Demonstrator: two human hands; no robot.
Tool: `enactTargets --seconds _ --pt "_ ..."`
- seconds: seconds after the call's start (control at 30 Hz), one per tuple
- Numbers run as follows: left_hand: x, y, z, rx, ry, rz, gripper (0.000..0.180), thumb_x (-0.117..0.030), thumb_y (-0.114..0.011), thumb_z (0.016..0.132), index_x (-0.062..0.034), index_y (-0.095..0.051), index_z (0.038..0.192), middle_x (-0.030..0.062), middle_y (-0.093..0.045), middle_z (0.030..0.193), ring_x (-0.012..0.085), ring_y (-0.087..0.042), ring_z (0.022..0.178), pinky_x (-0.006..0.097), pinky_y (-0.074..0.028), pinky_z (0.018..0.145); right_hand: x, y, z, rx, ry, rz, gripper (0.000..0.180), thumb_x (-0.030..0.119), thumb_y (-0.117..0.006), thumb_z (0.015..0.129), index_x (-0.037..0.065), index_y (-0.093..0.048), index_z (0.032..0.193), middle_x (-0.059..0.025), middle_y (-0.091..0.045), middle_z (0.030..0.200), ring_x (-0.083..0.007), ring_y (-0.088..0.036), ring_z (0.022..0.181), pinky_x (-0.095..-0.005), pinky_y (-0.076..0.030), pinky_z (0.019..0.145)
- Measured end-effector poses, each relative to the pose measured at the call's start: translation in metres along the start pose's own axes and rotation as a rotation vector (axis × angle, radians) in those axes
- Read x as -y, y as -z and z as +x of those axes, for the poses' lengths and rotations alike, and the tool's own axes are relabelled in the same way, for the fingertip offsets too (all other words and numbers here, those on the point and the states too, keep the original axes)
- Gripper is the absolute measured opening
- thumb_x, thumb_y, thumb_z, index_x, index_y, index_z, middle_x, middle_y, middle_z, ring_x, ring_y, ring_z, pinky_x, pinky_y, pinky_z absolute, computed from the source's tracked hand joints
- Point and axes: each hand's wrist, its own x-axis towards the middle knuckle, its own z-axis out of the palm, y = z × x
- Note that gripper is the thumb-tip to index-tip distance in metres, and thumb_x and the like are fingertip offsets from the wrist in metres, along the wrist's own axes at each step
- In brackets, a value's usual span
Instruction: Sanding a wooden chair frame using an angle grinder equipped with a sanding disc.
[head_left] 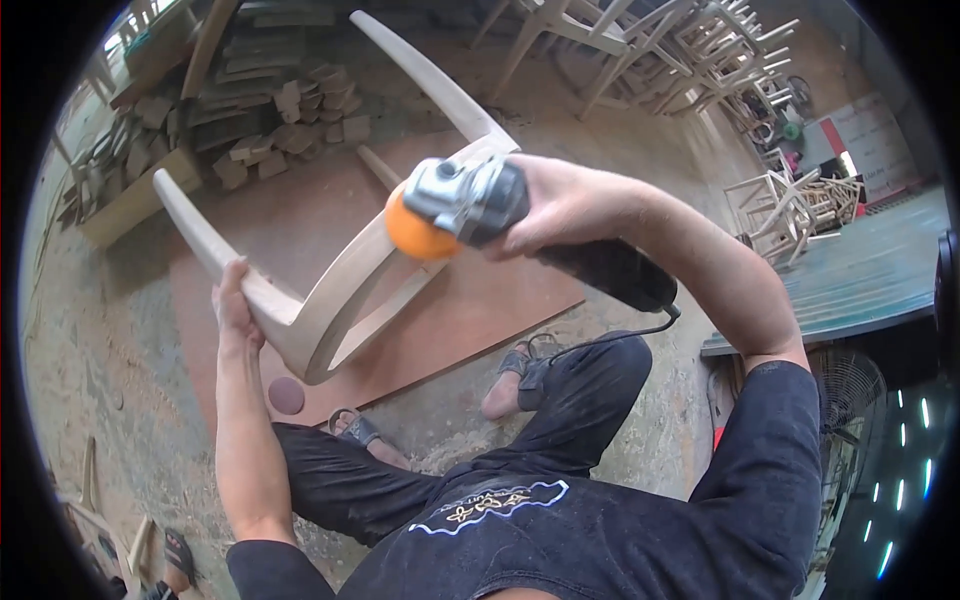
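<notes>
A pale wooden chair frame (345, 275) with a curved rail and long tapering legs rests tilted over a reddish-brown board (510, 300). My left hand (236, 308) is wrapped around one leg close to the corner where it joins the rail. In my right hand (565, 200) is an angle grinder (470, 200) with a silver head and black body, gripped near the head. Its orange round pad (418, 230) lies at the upper side of the curved rail; whether they touch, I cannot tell. From the grinder's rear end a black cord (620, 338) runs down toward my knee.
A round brown sanding disc (286, 395) lies at the board's near edge. Stacked wood offcuts (290, 130) fill the far left. Wooden chair frames (650, 40) are piled at the far right. A fan (850, 390) and a greenish table (830, 300) stand on the right. Another person's foot (178, 560) shows lower left.
</notes>
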Motion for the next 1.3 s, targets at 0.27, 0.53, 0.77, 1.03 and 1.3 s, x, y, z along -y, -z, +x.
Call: enactTargets --seconds 0.27,0.53,0.77,1.03,1.3 --pt "-0.004 -0.008 -0.003 0.02 -0.022 0.004 0.047 -0.027 -0.071 0.085 0.0005 -0.052 0.118 0.0114 -0.059 0.093 0.0248 -0.067 0.074 0.04 -0.062 0.064 -0.058 0.076 -0.023 -0.196 -0.266 0.224 0.041 0.03 -0.086 0.082 0.004 -0.066 0.108 -0.005 -0.065 0.079 -0.0145 -0.066 0.065 -0.0301 -0.056 0.058" --pt "-0.004 0.006 0.005 -0.009 -0.032 0.004 0.045 -0.028 -0.072 0.084 0.0005 -0.053 0.114 0.0113 -0.059 0.091 0.024 -0.067 0.071 0.04 -0.062 0.064 -0.081 0.08 -0.052 -0.302 -0.228 0.322 0.04 0.031 -0.084 0.084 0.005 -0.067 0.11 -0.005 -0.066 0.079 -0.0149 -0.066 0.065 -0.0309 -0.056 0.058" --pt "-0.009 -0.001 0.012 0.03 0.01 0.045 0.042 -0.028 -0.071 0.085 0.0015 -0.055 0.11 0.0125 -0.06 0.086 0.0249 -0.066 0.068 0.042 -0.061 0.063 -0.018 0.013 -0.018 -0.064 -0.011 0.126 0.051 0.023 -0.085 0.079 0.001 -0.063 0.119 -0.0054 -0.067 0.094 -0.0127 -0.065 0.084 -0.0274 -0.055 0.077" --pt "-0.015 -0.009 0.012 0.048 0.039 0.061 0.042 -0.036 -0.075 0.084 -0.0069 -0.059 0.109 0.0061 -0.059 0.086 0.0203 -0.066 0.073 0.038 -0.061 0.069 -0.041 0.061 -0.023 -0.119 -0.243 0.125 0.049 0.032 -0.085 0.082 0.003 -0.065 0.115 -0.0075 -0.067 0.088 -0.0143 -0.066 0.073 -0.0296 -0.057 0.067" --pt "-0.028 0.011 0.039 -0.155 -0.357 0.458 0.043 -0.035 -0.075 0.087 -0.0057 -0.064 0.116 0.0079 -0.065 0.096 0.0228 -0.068 0.078 0.039 -0.059 0.072 -0.115 0.07 -0.084 -0.365 -0.15 0.417 0.045 0.035 -0.082 0.087 0.005 -0.064 0.115 -0.006 -0.066 0.083 -0.0152 -0.066 0.065 -0.0315 -0.056 0.06"
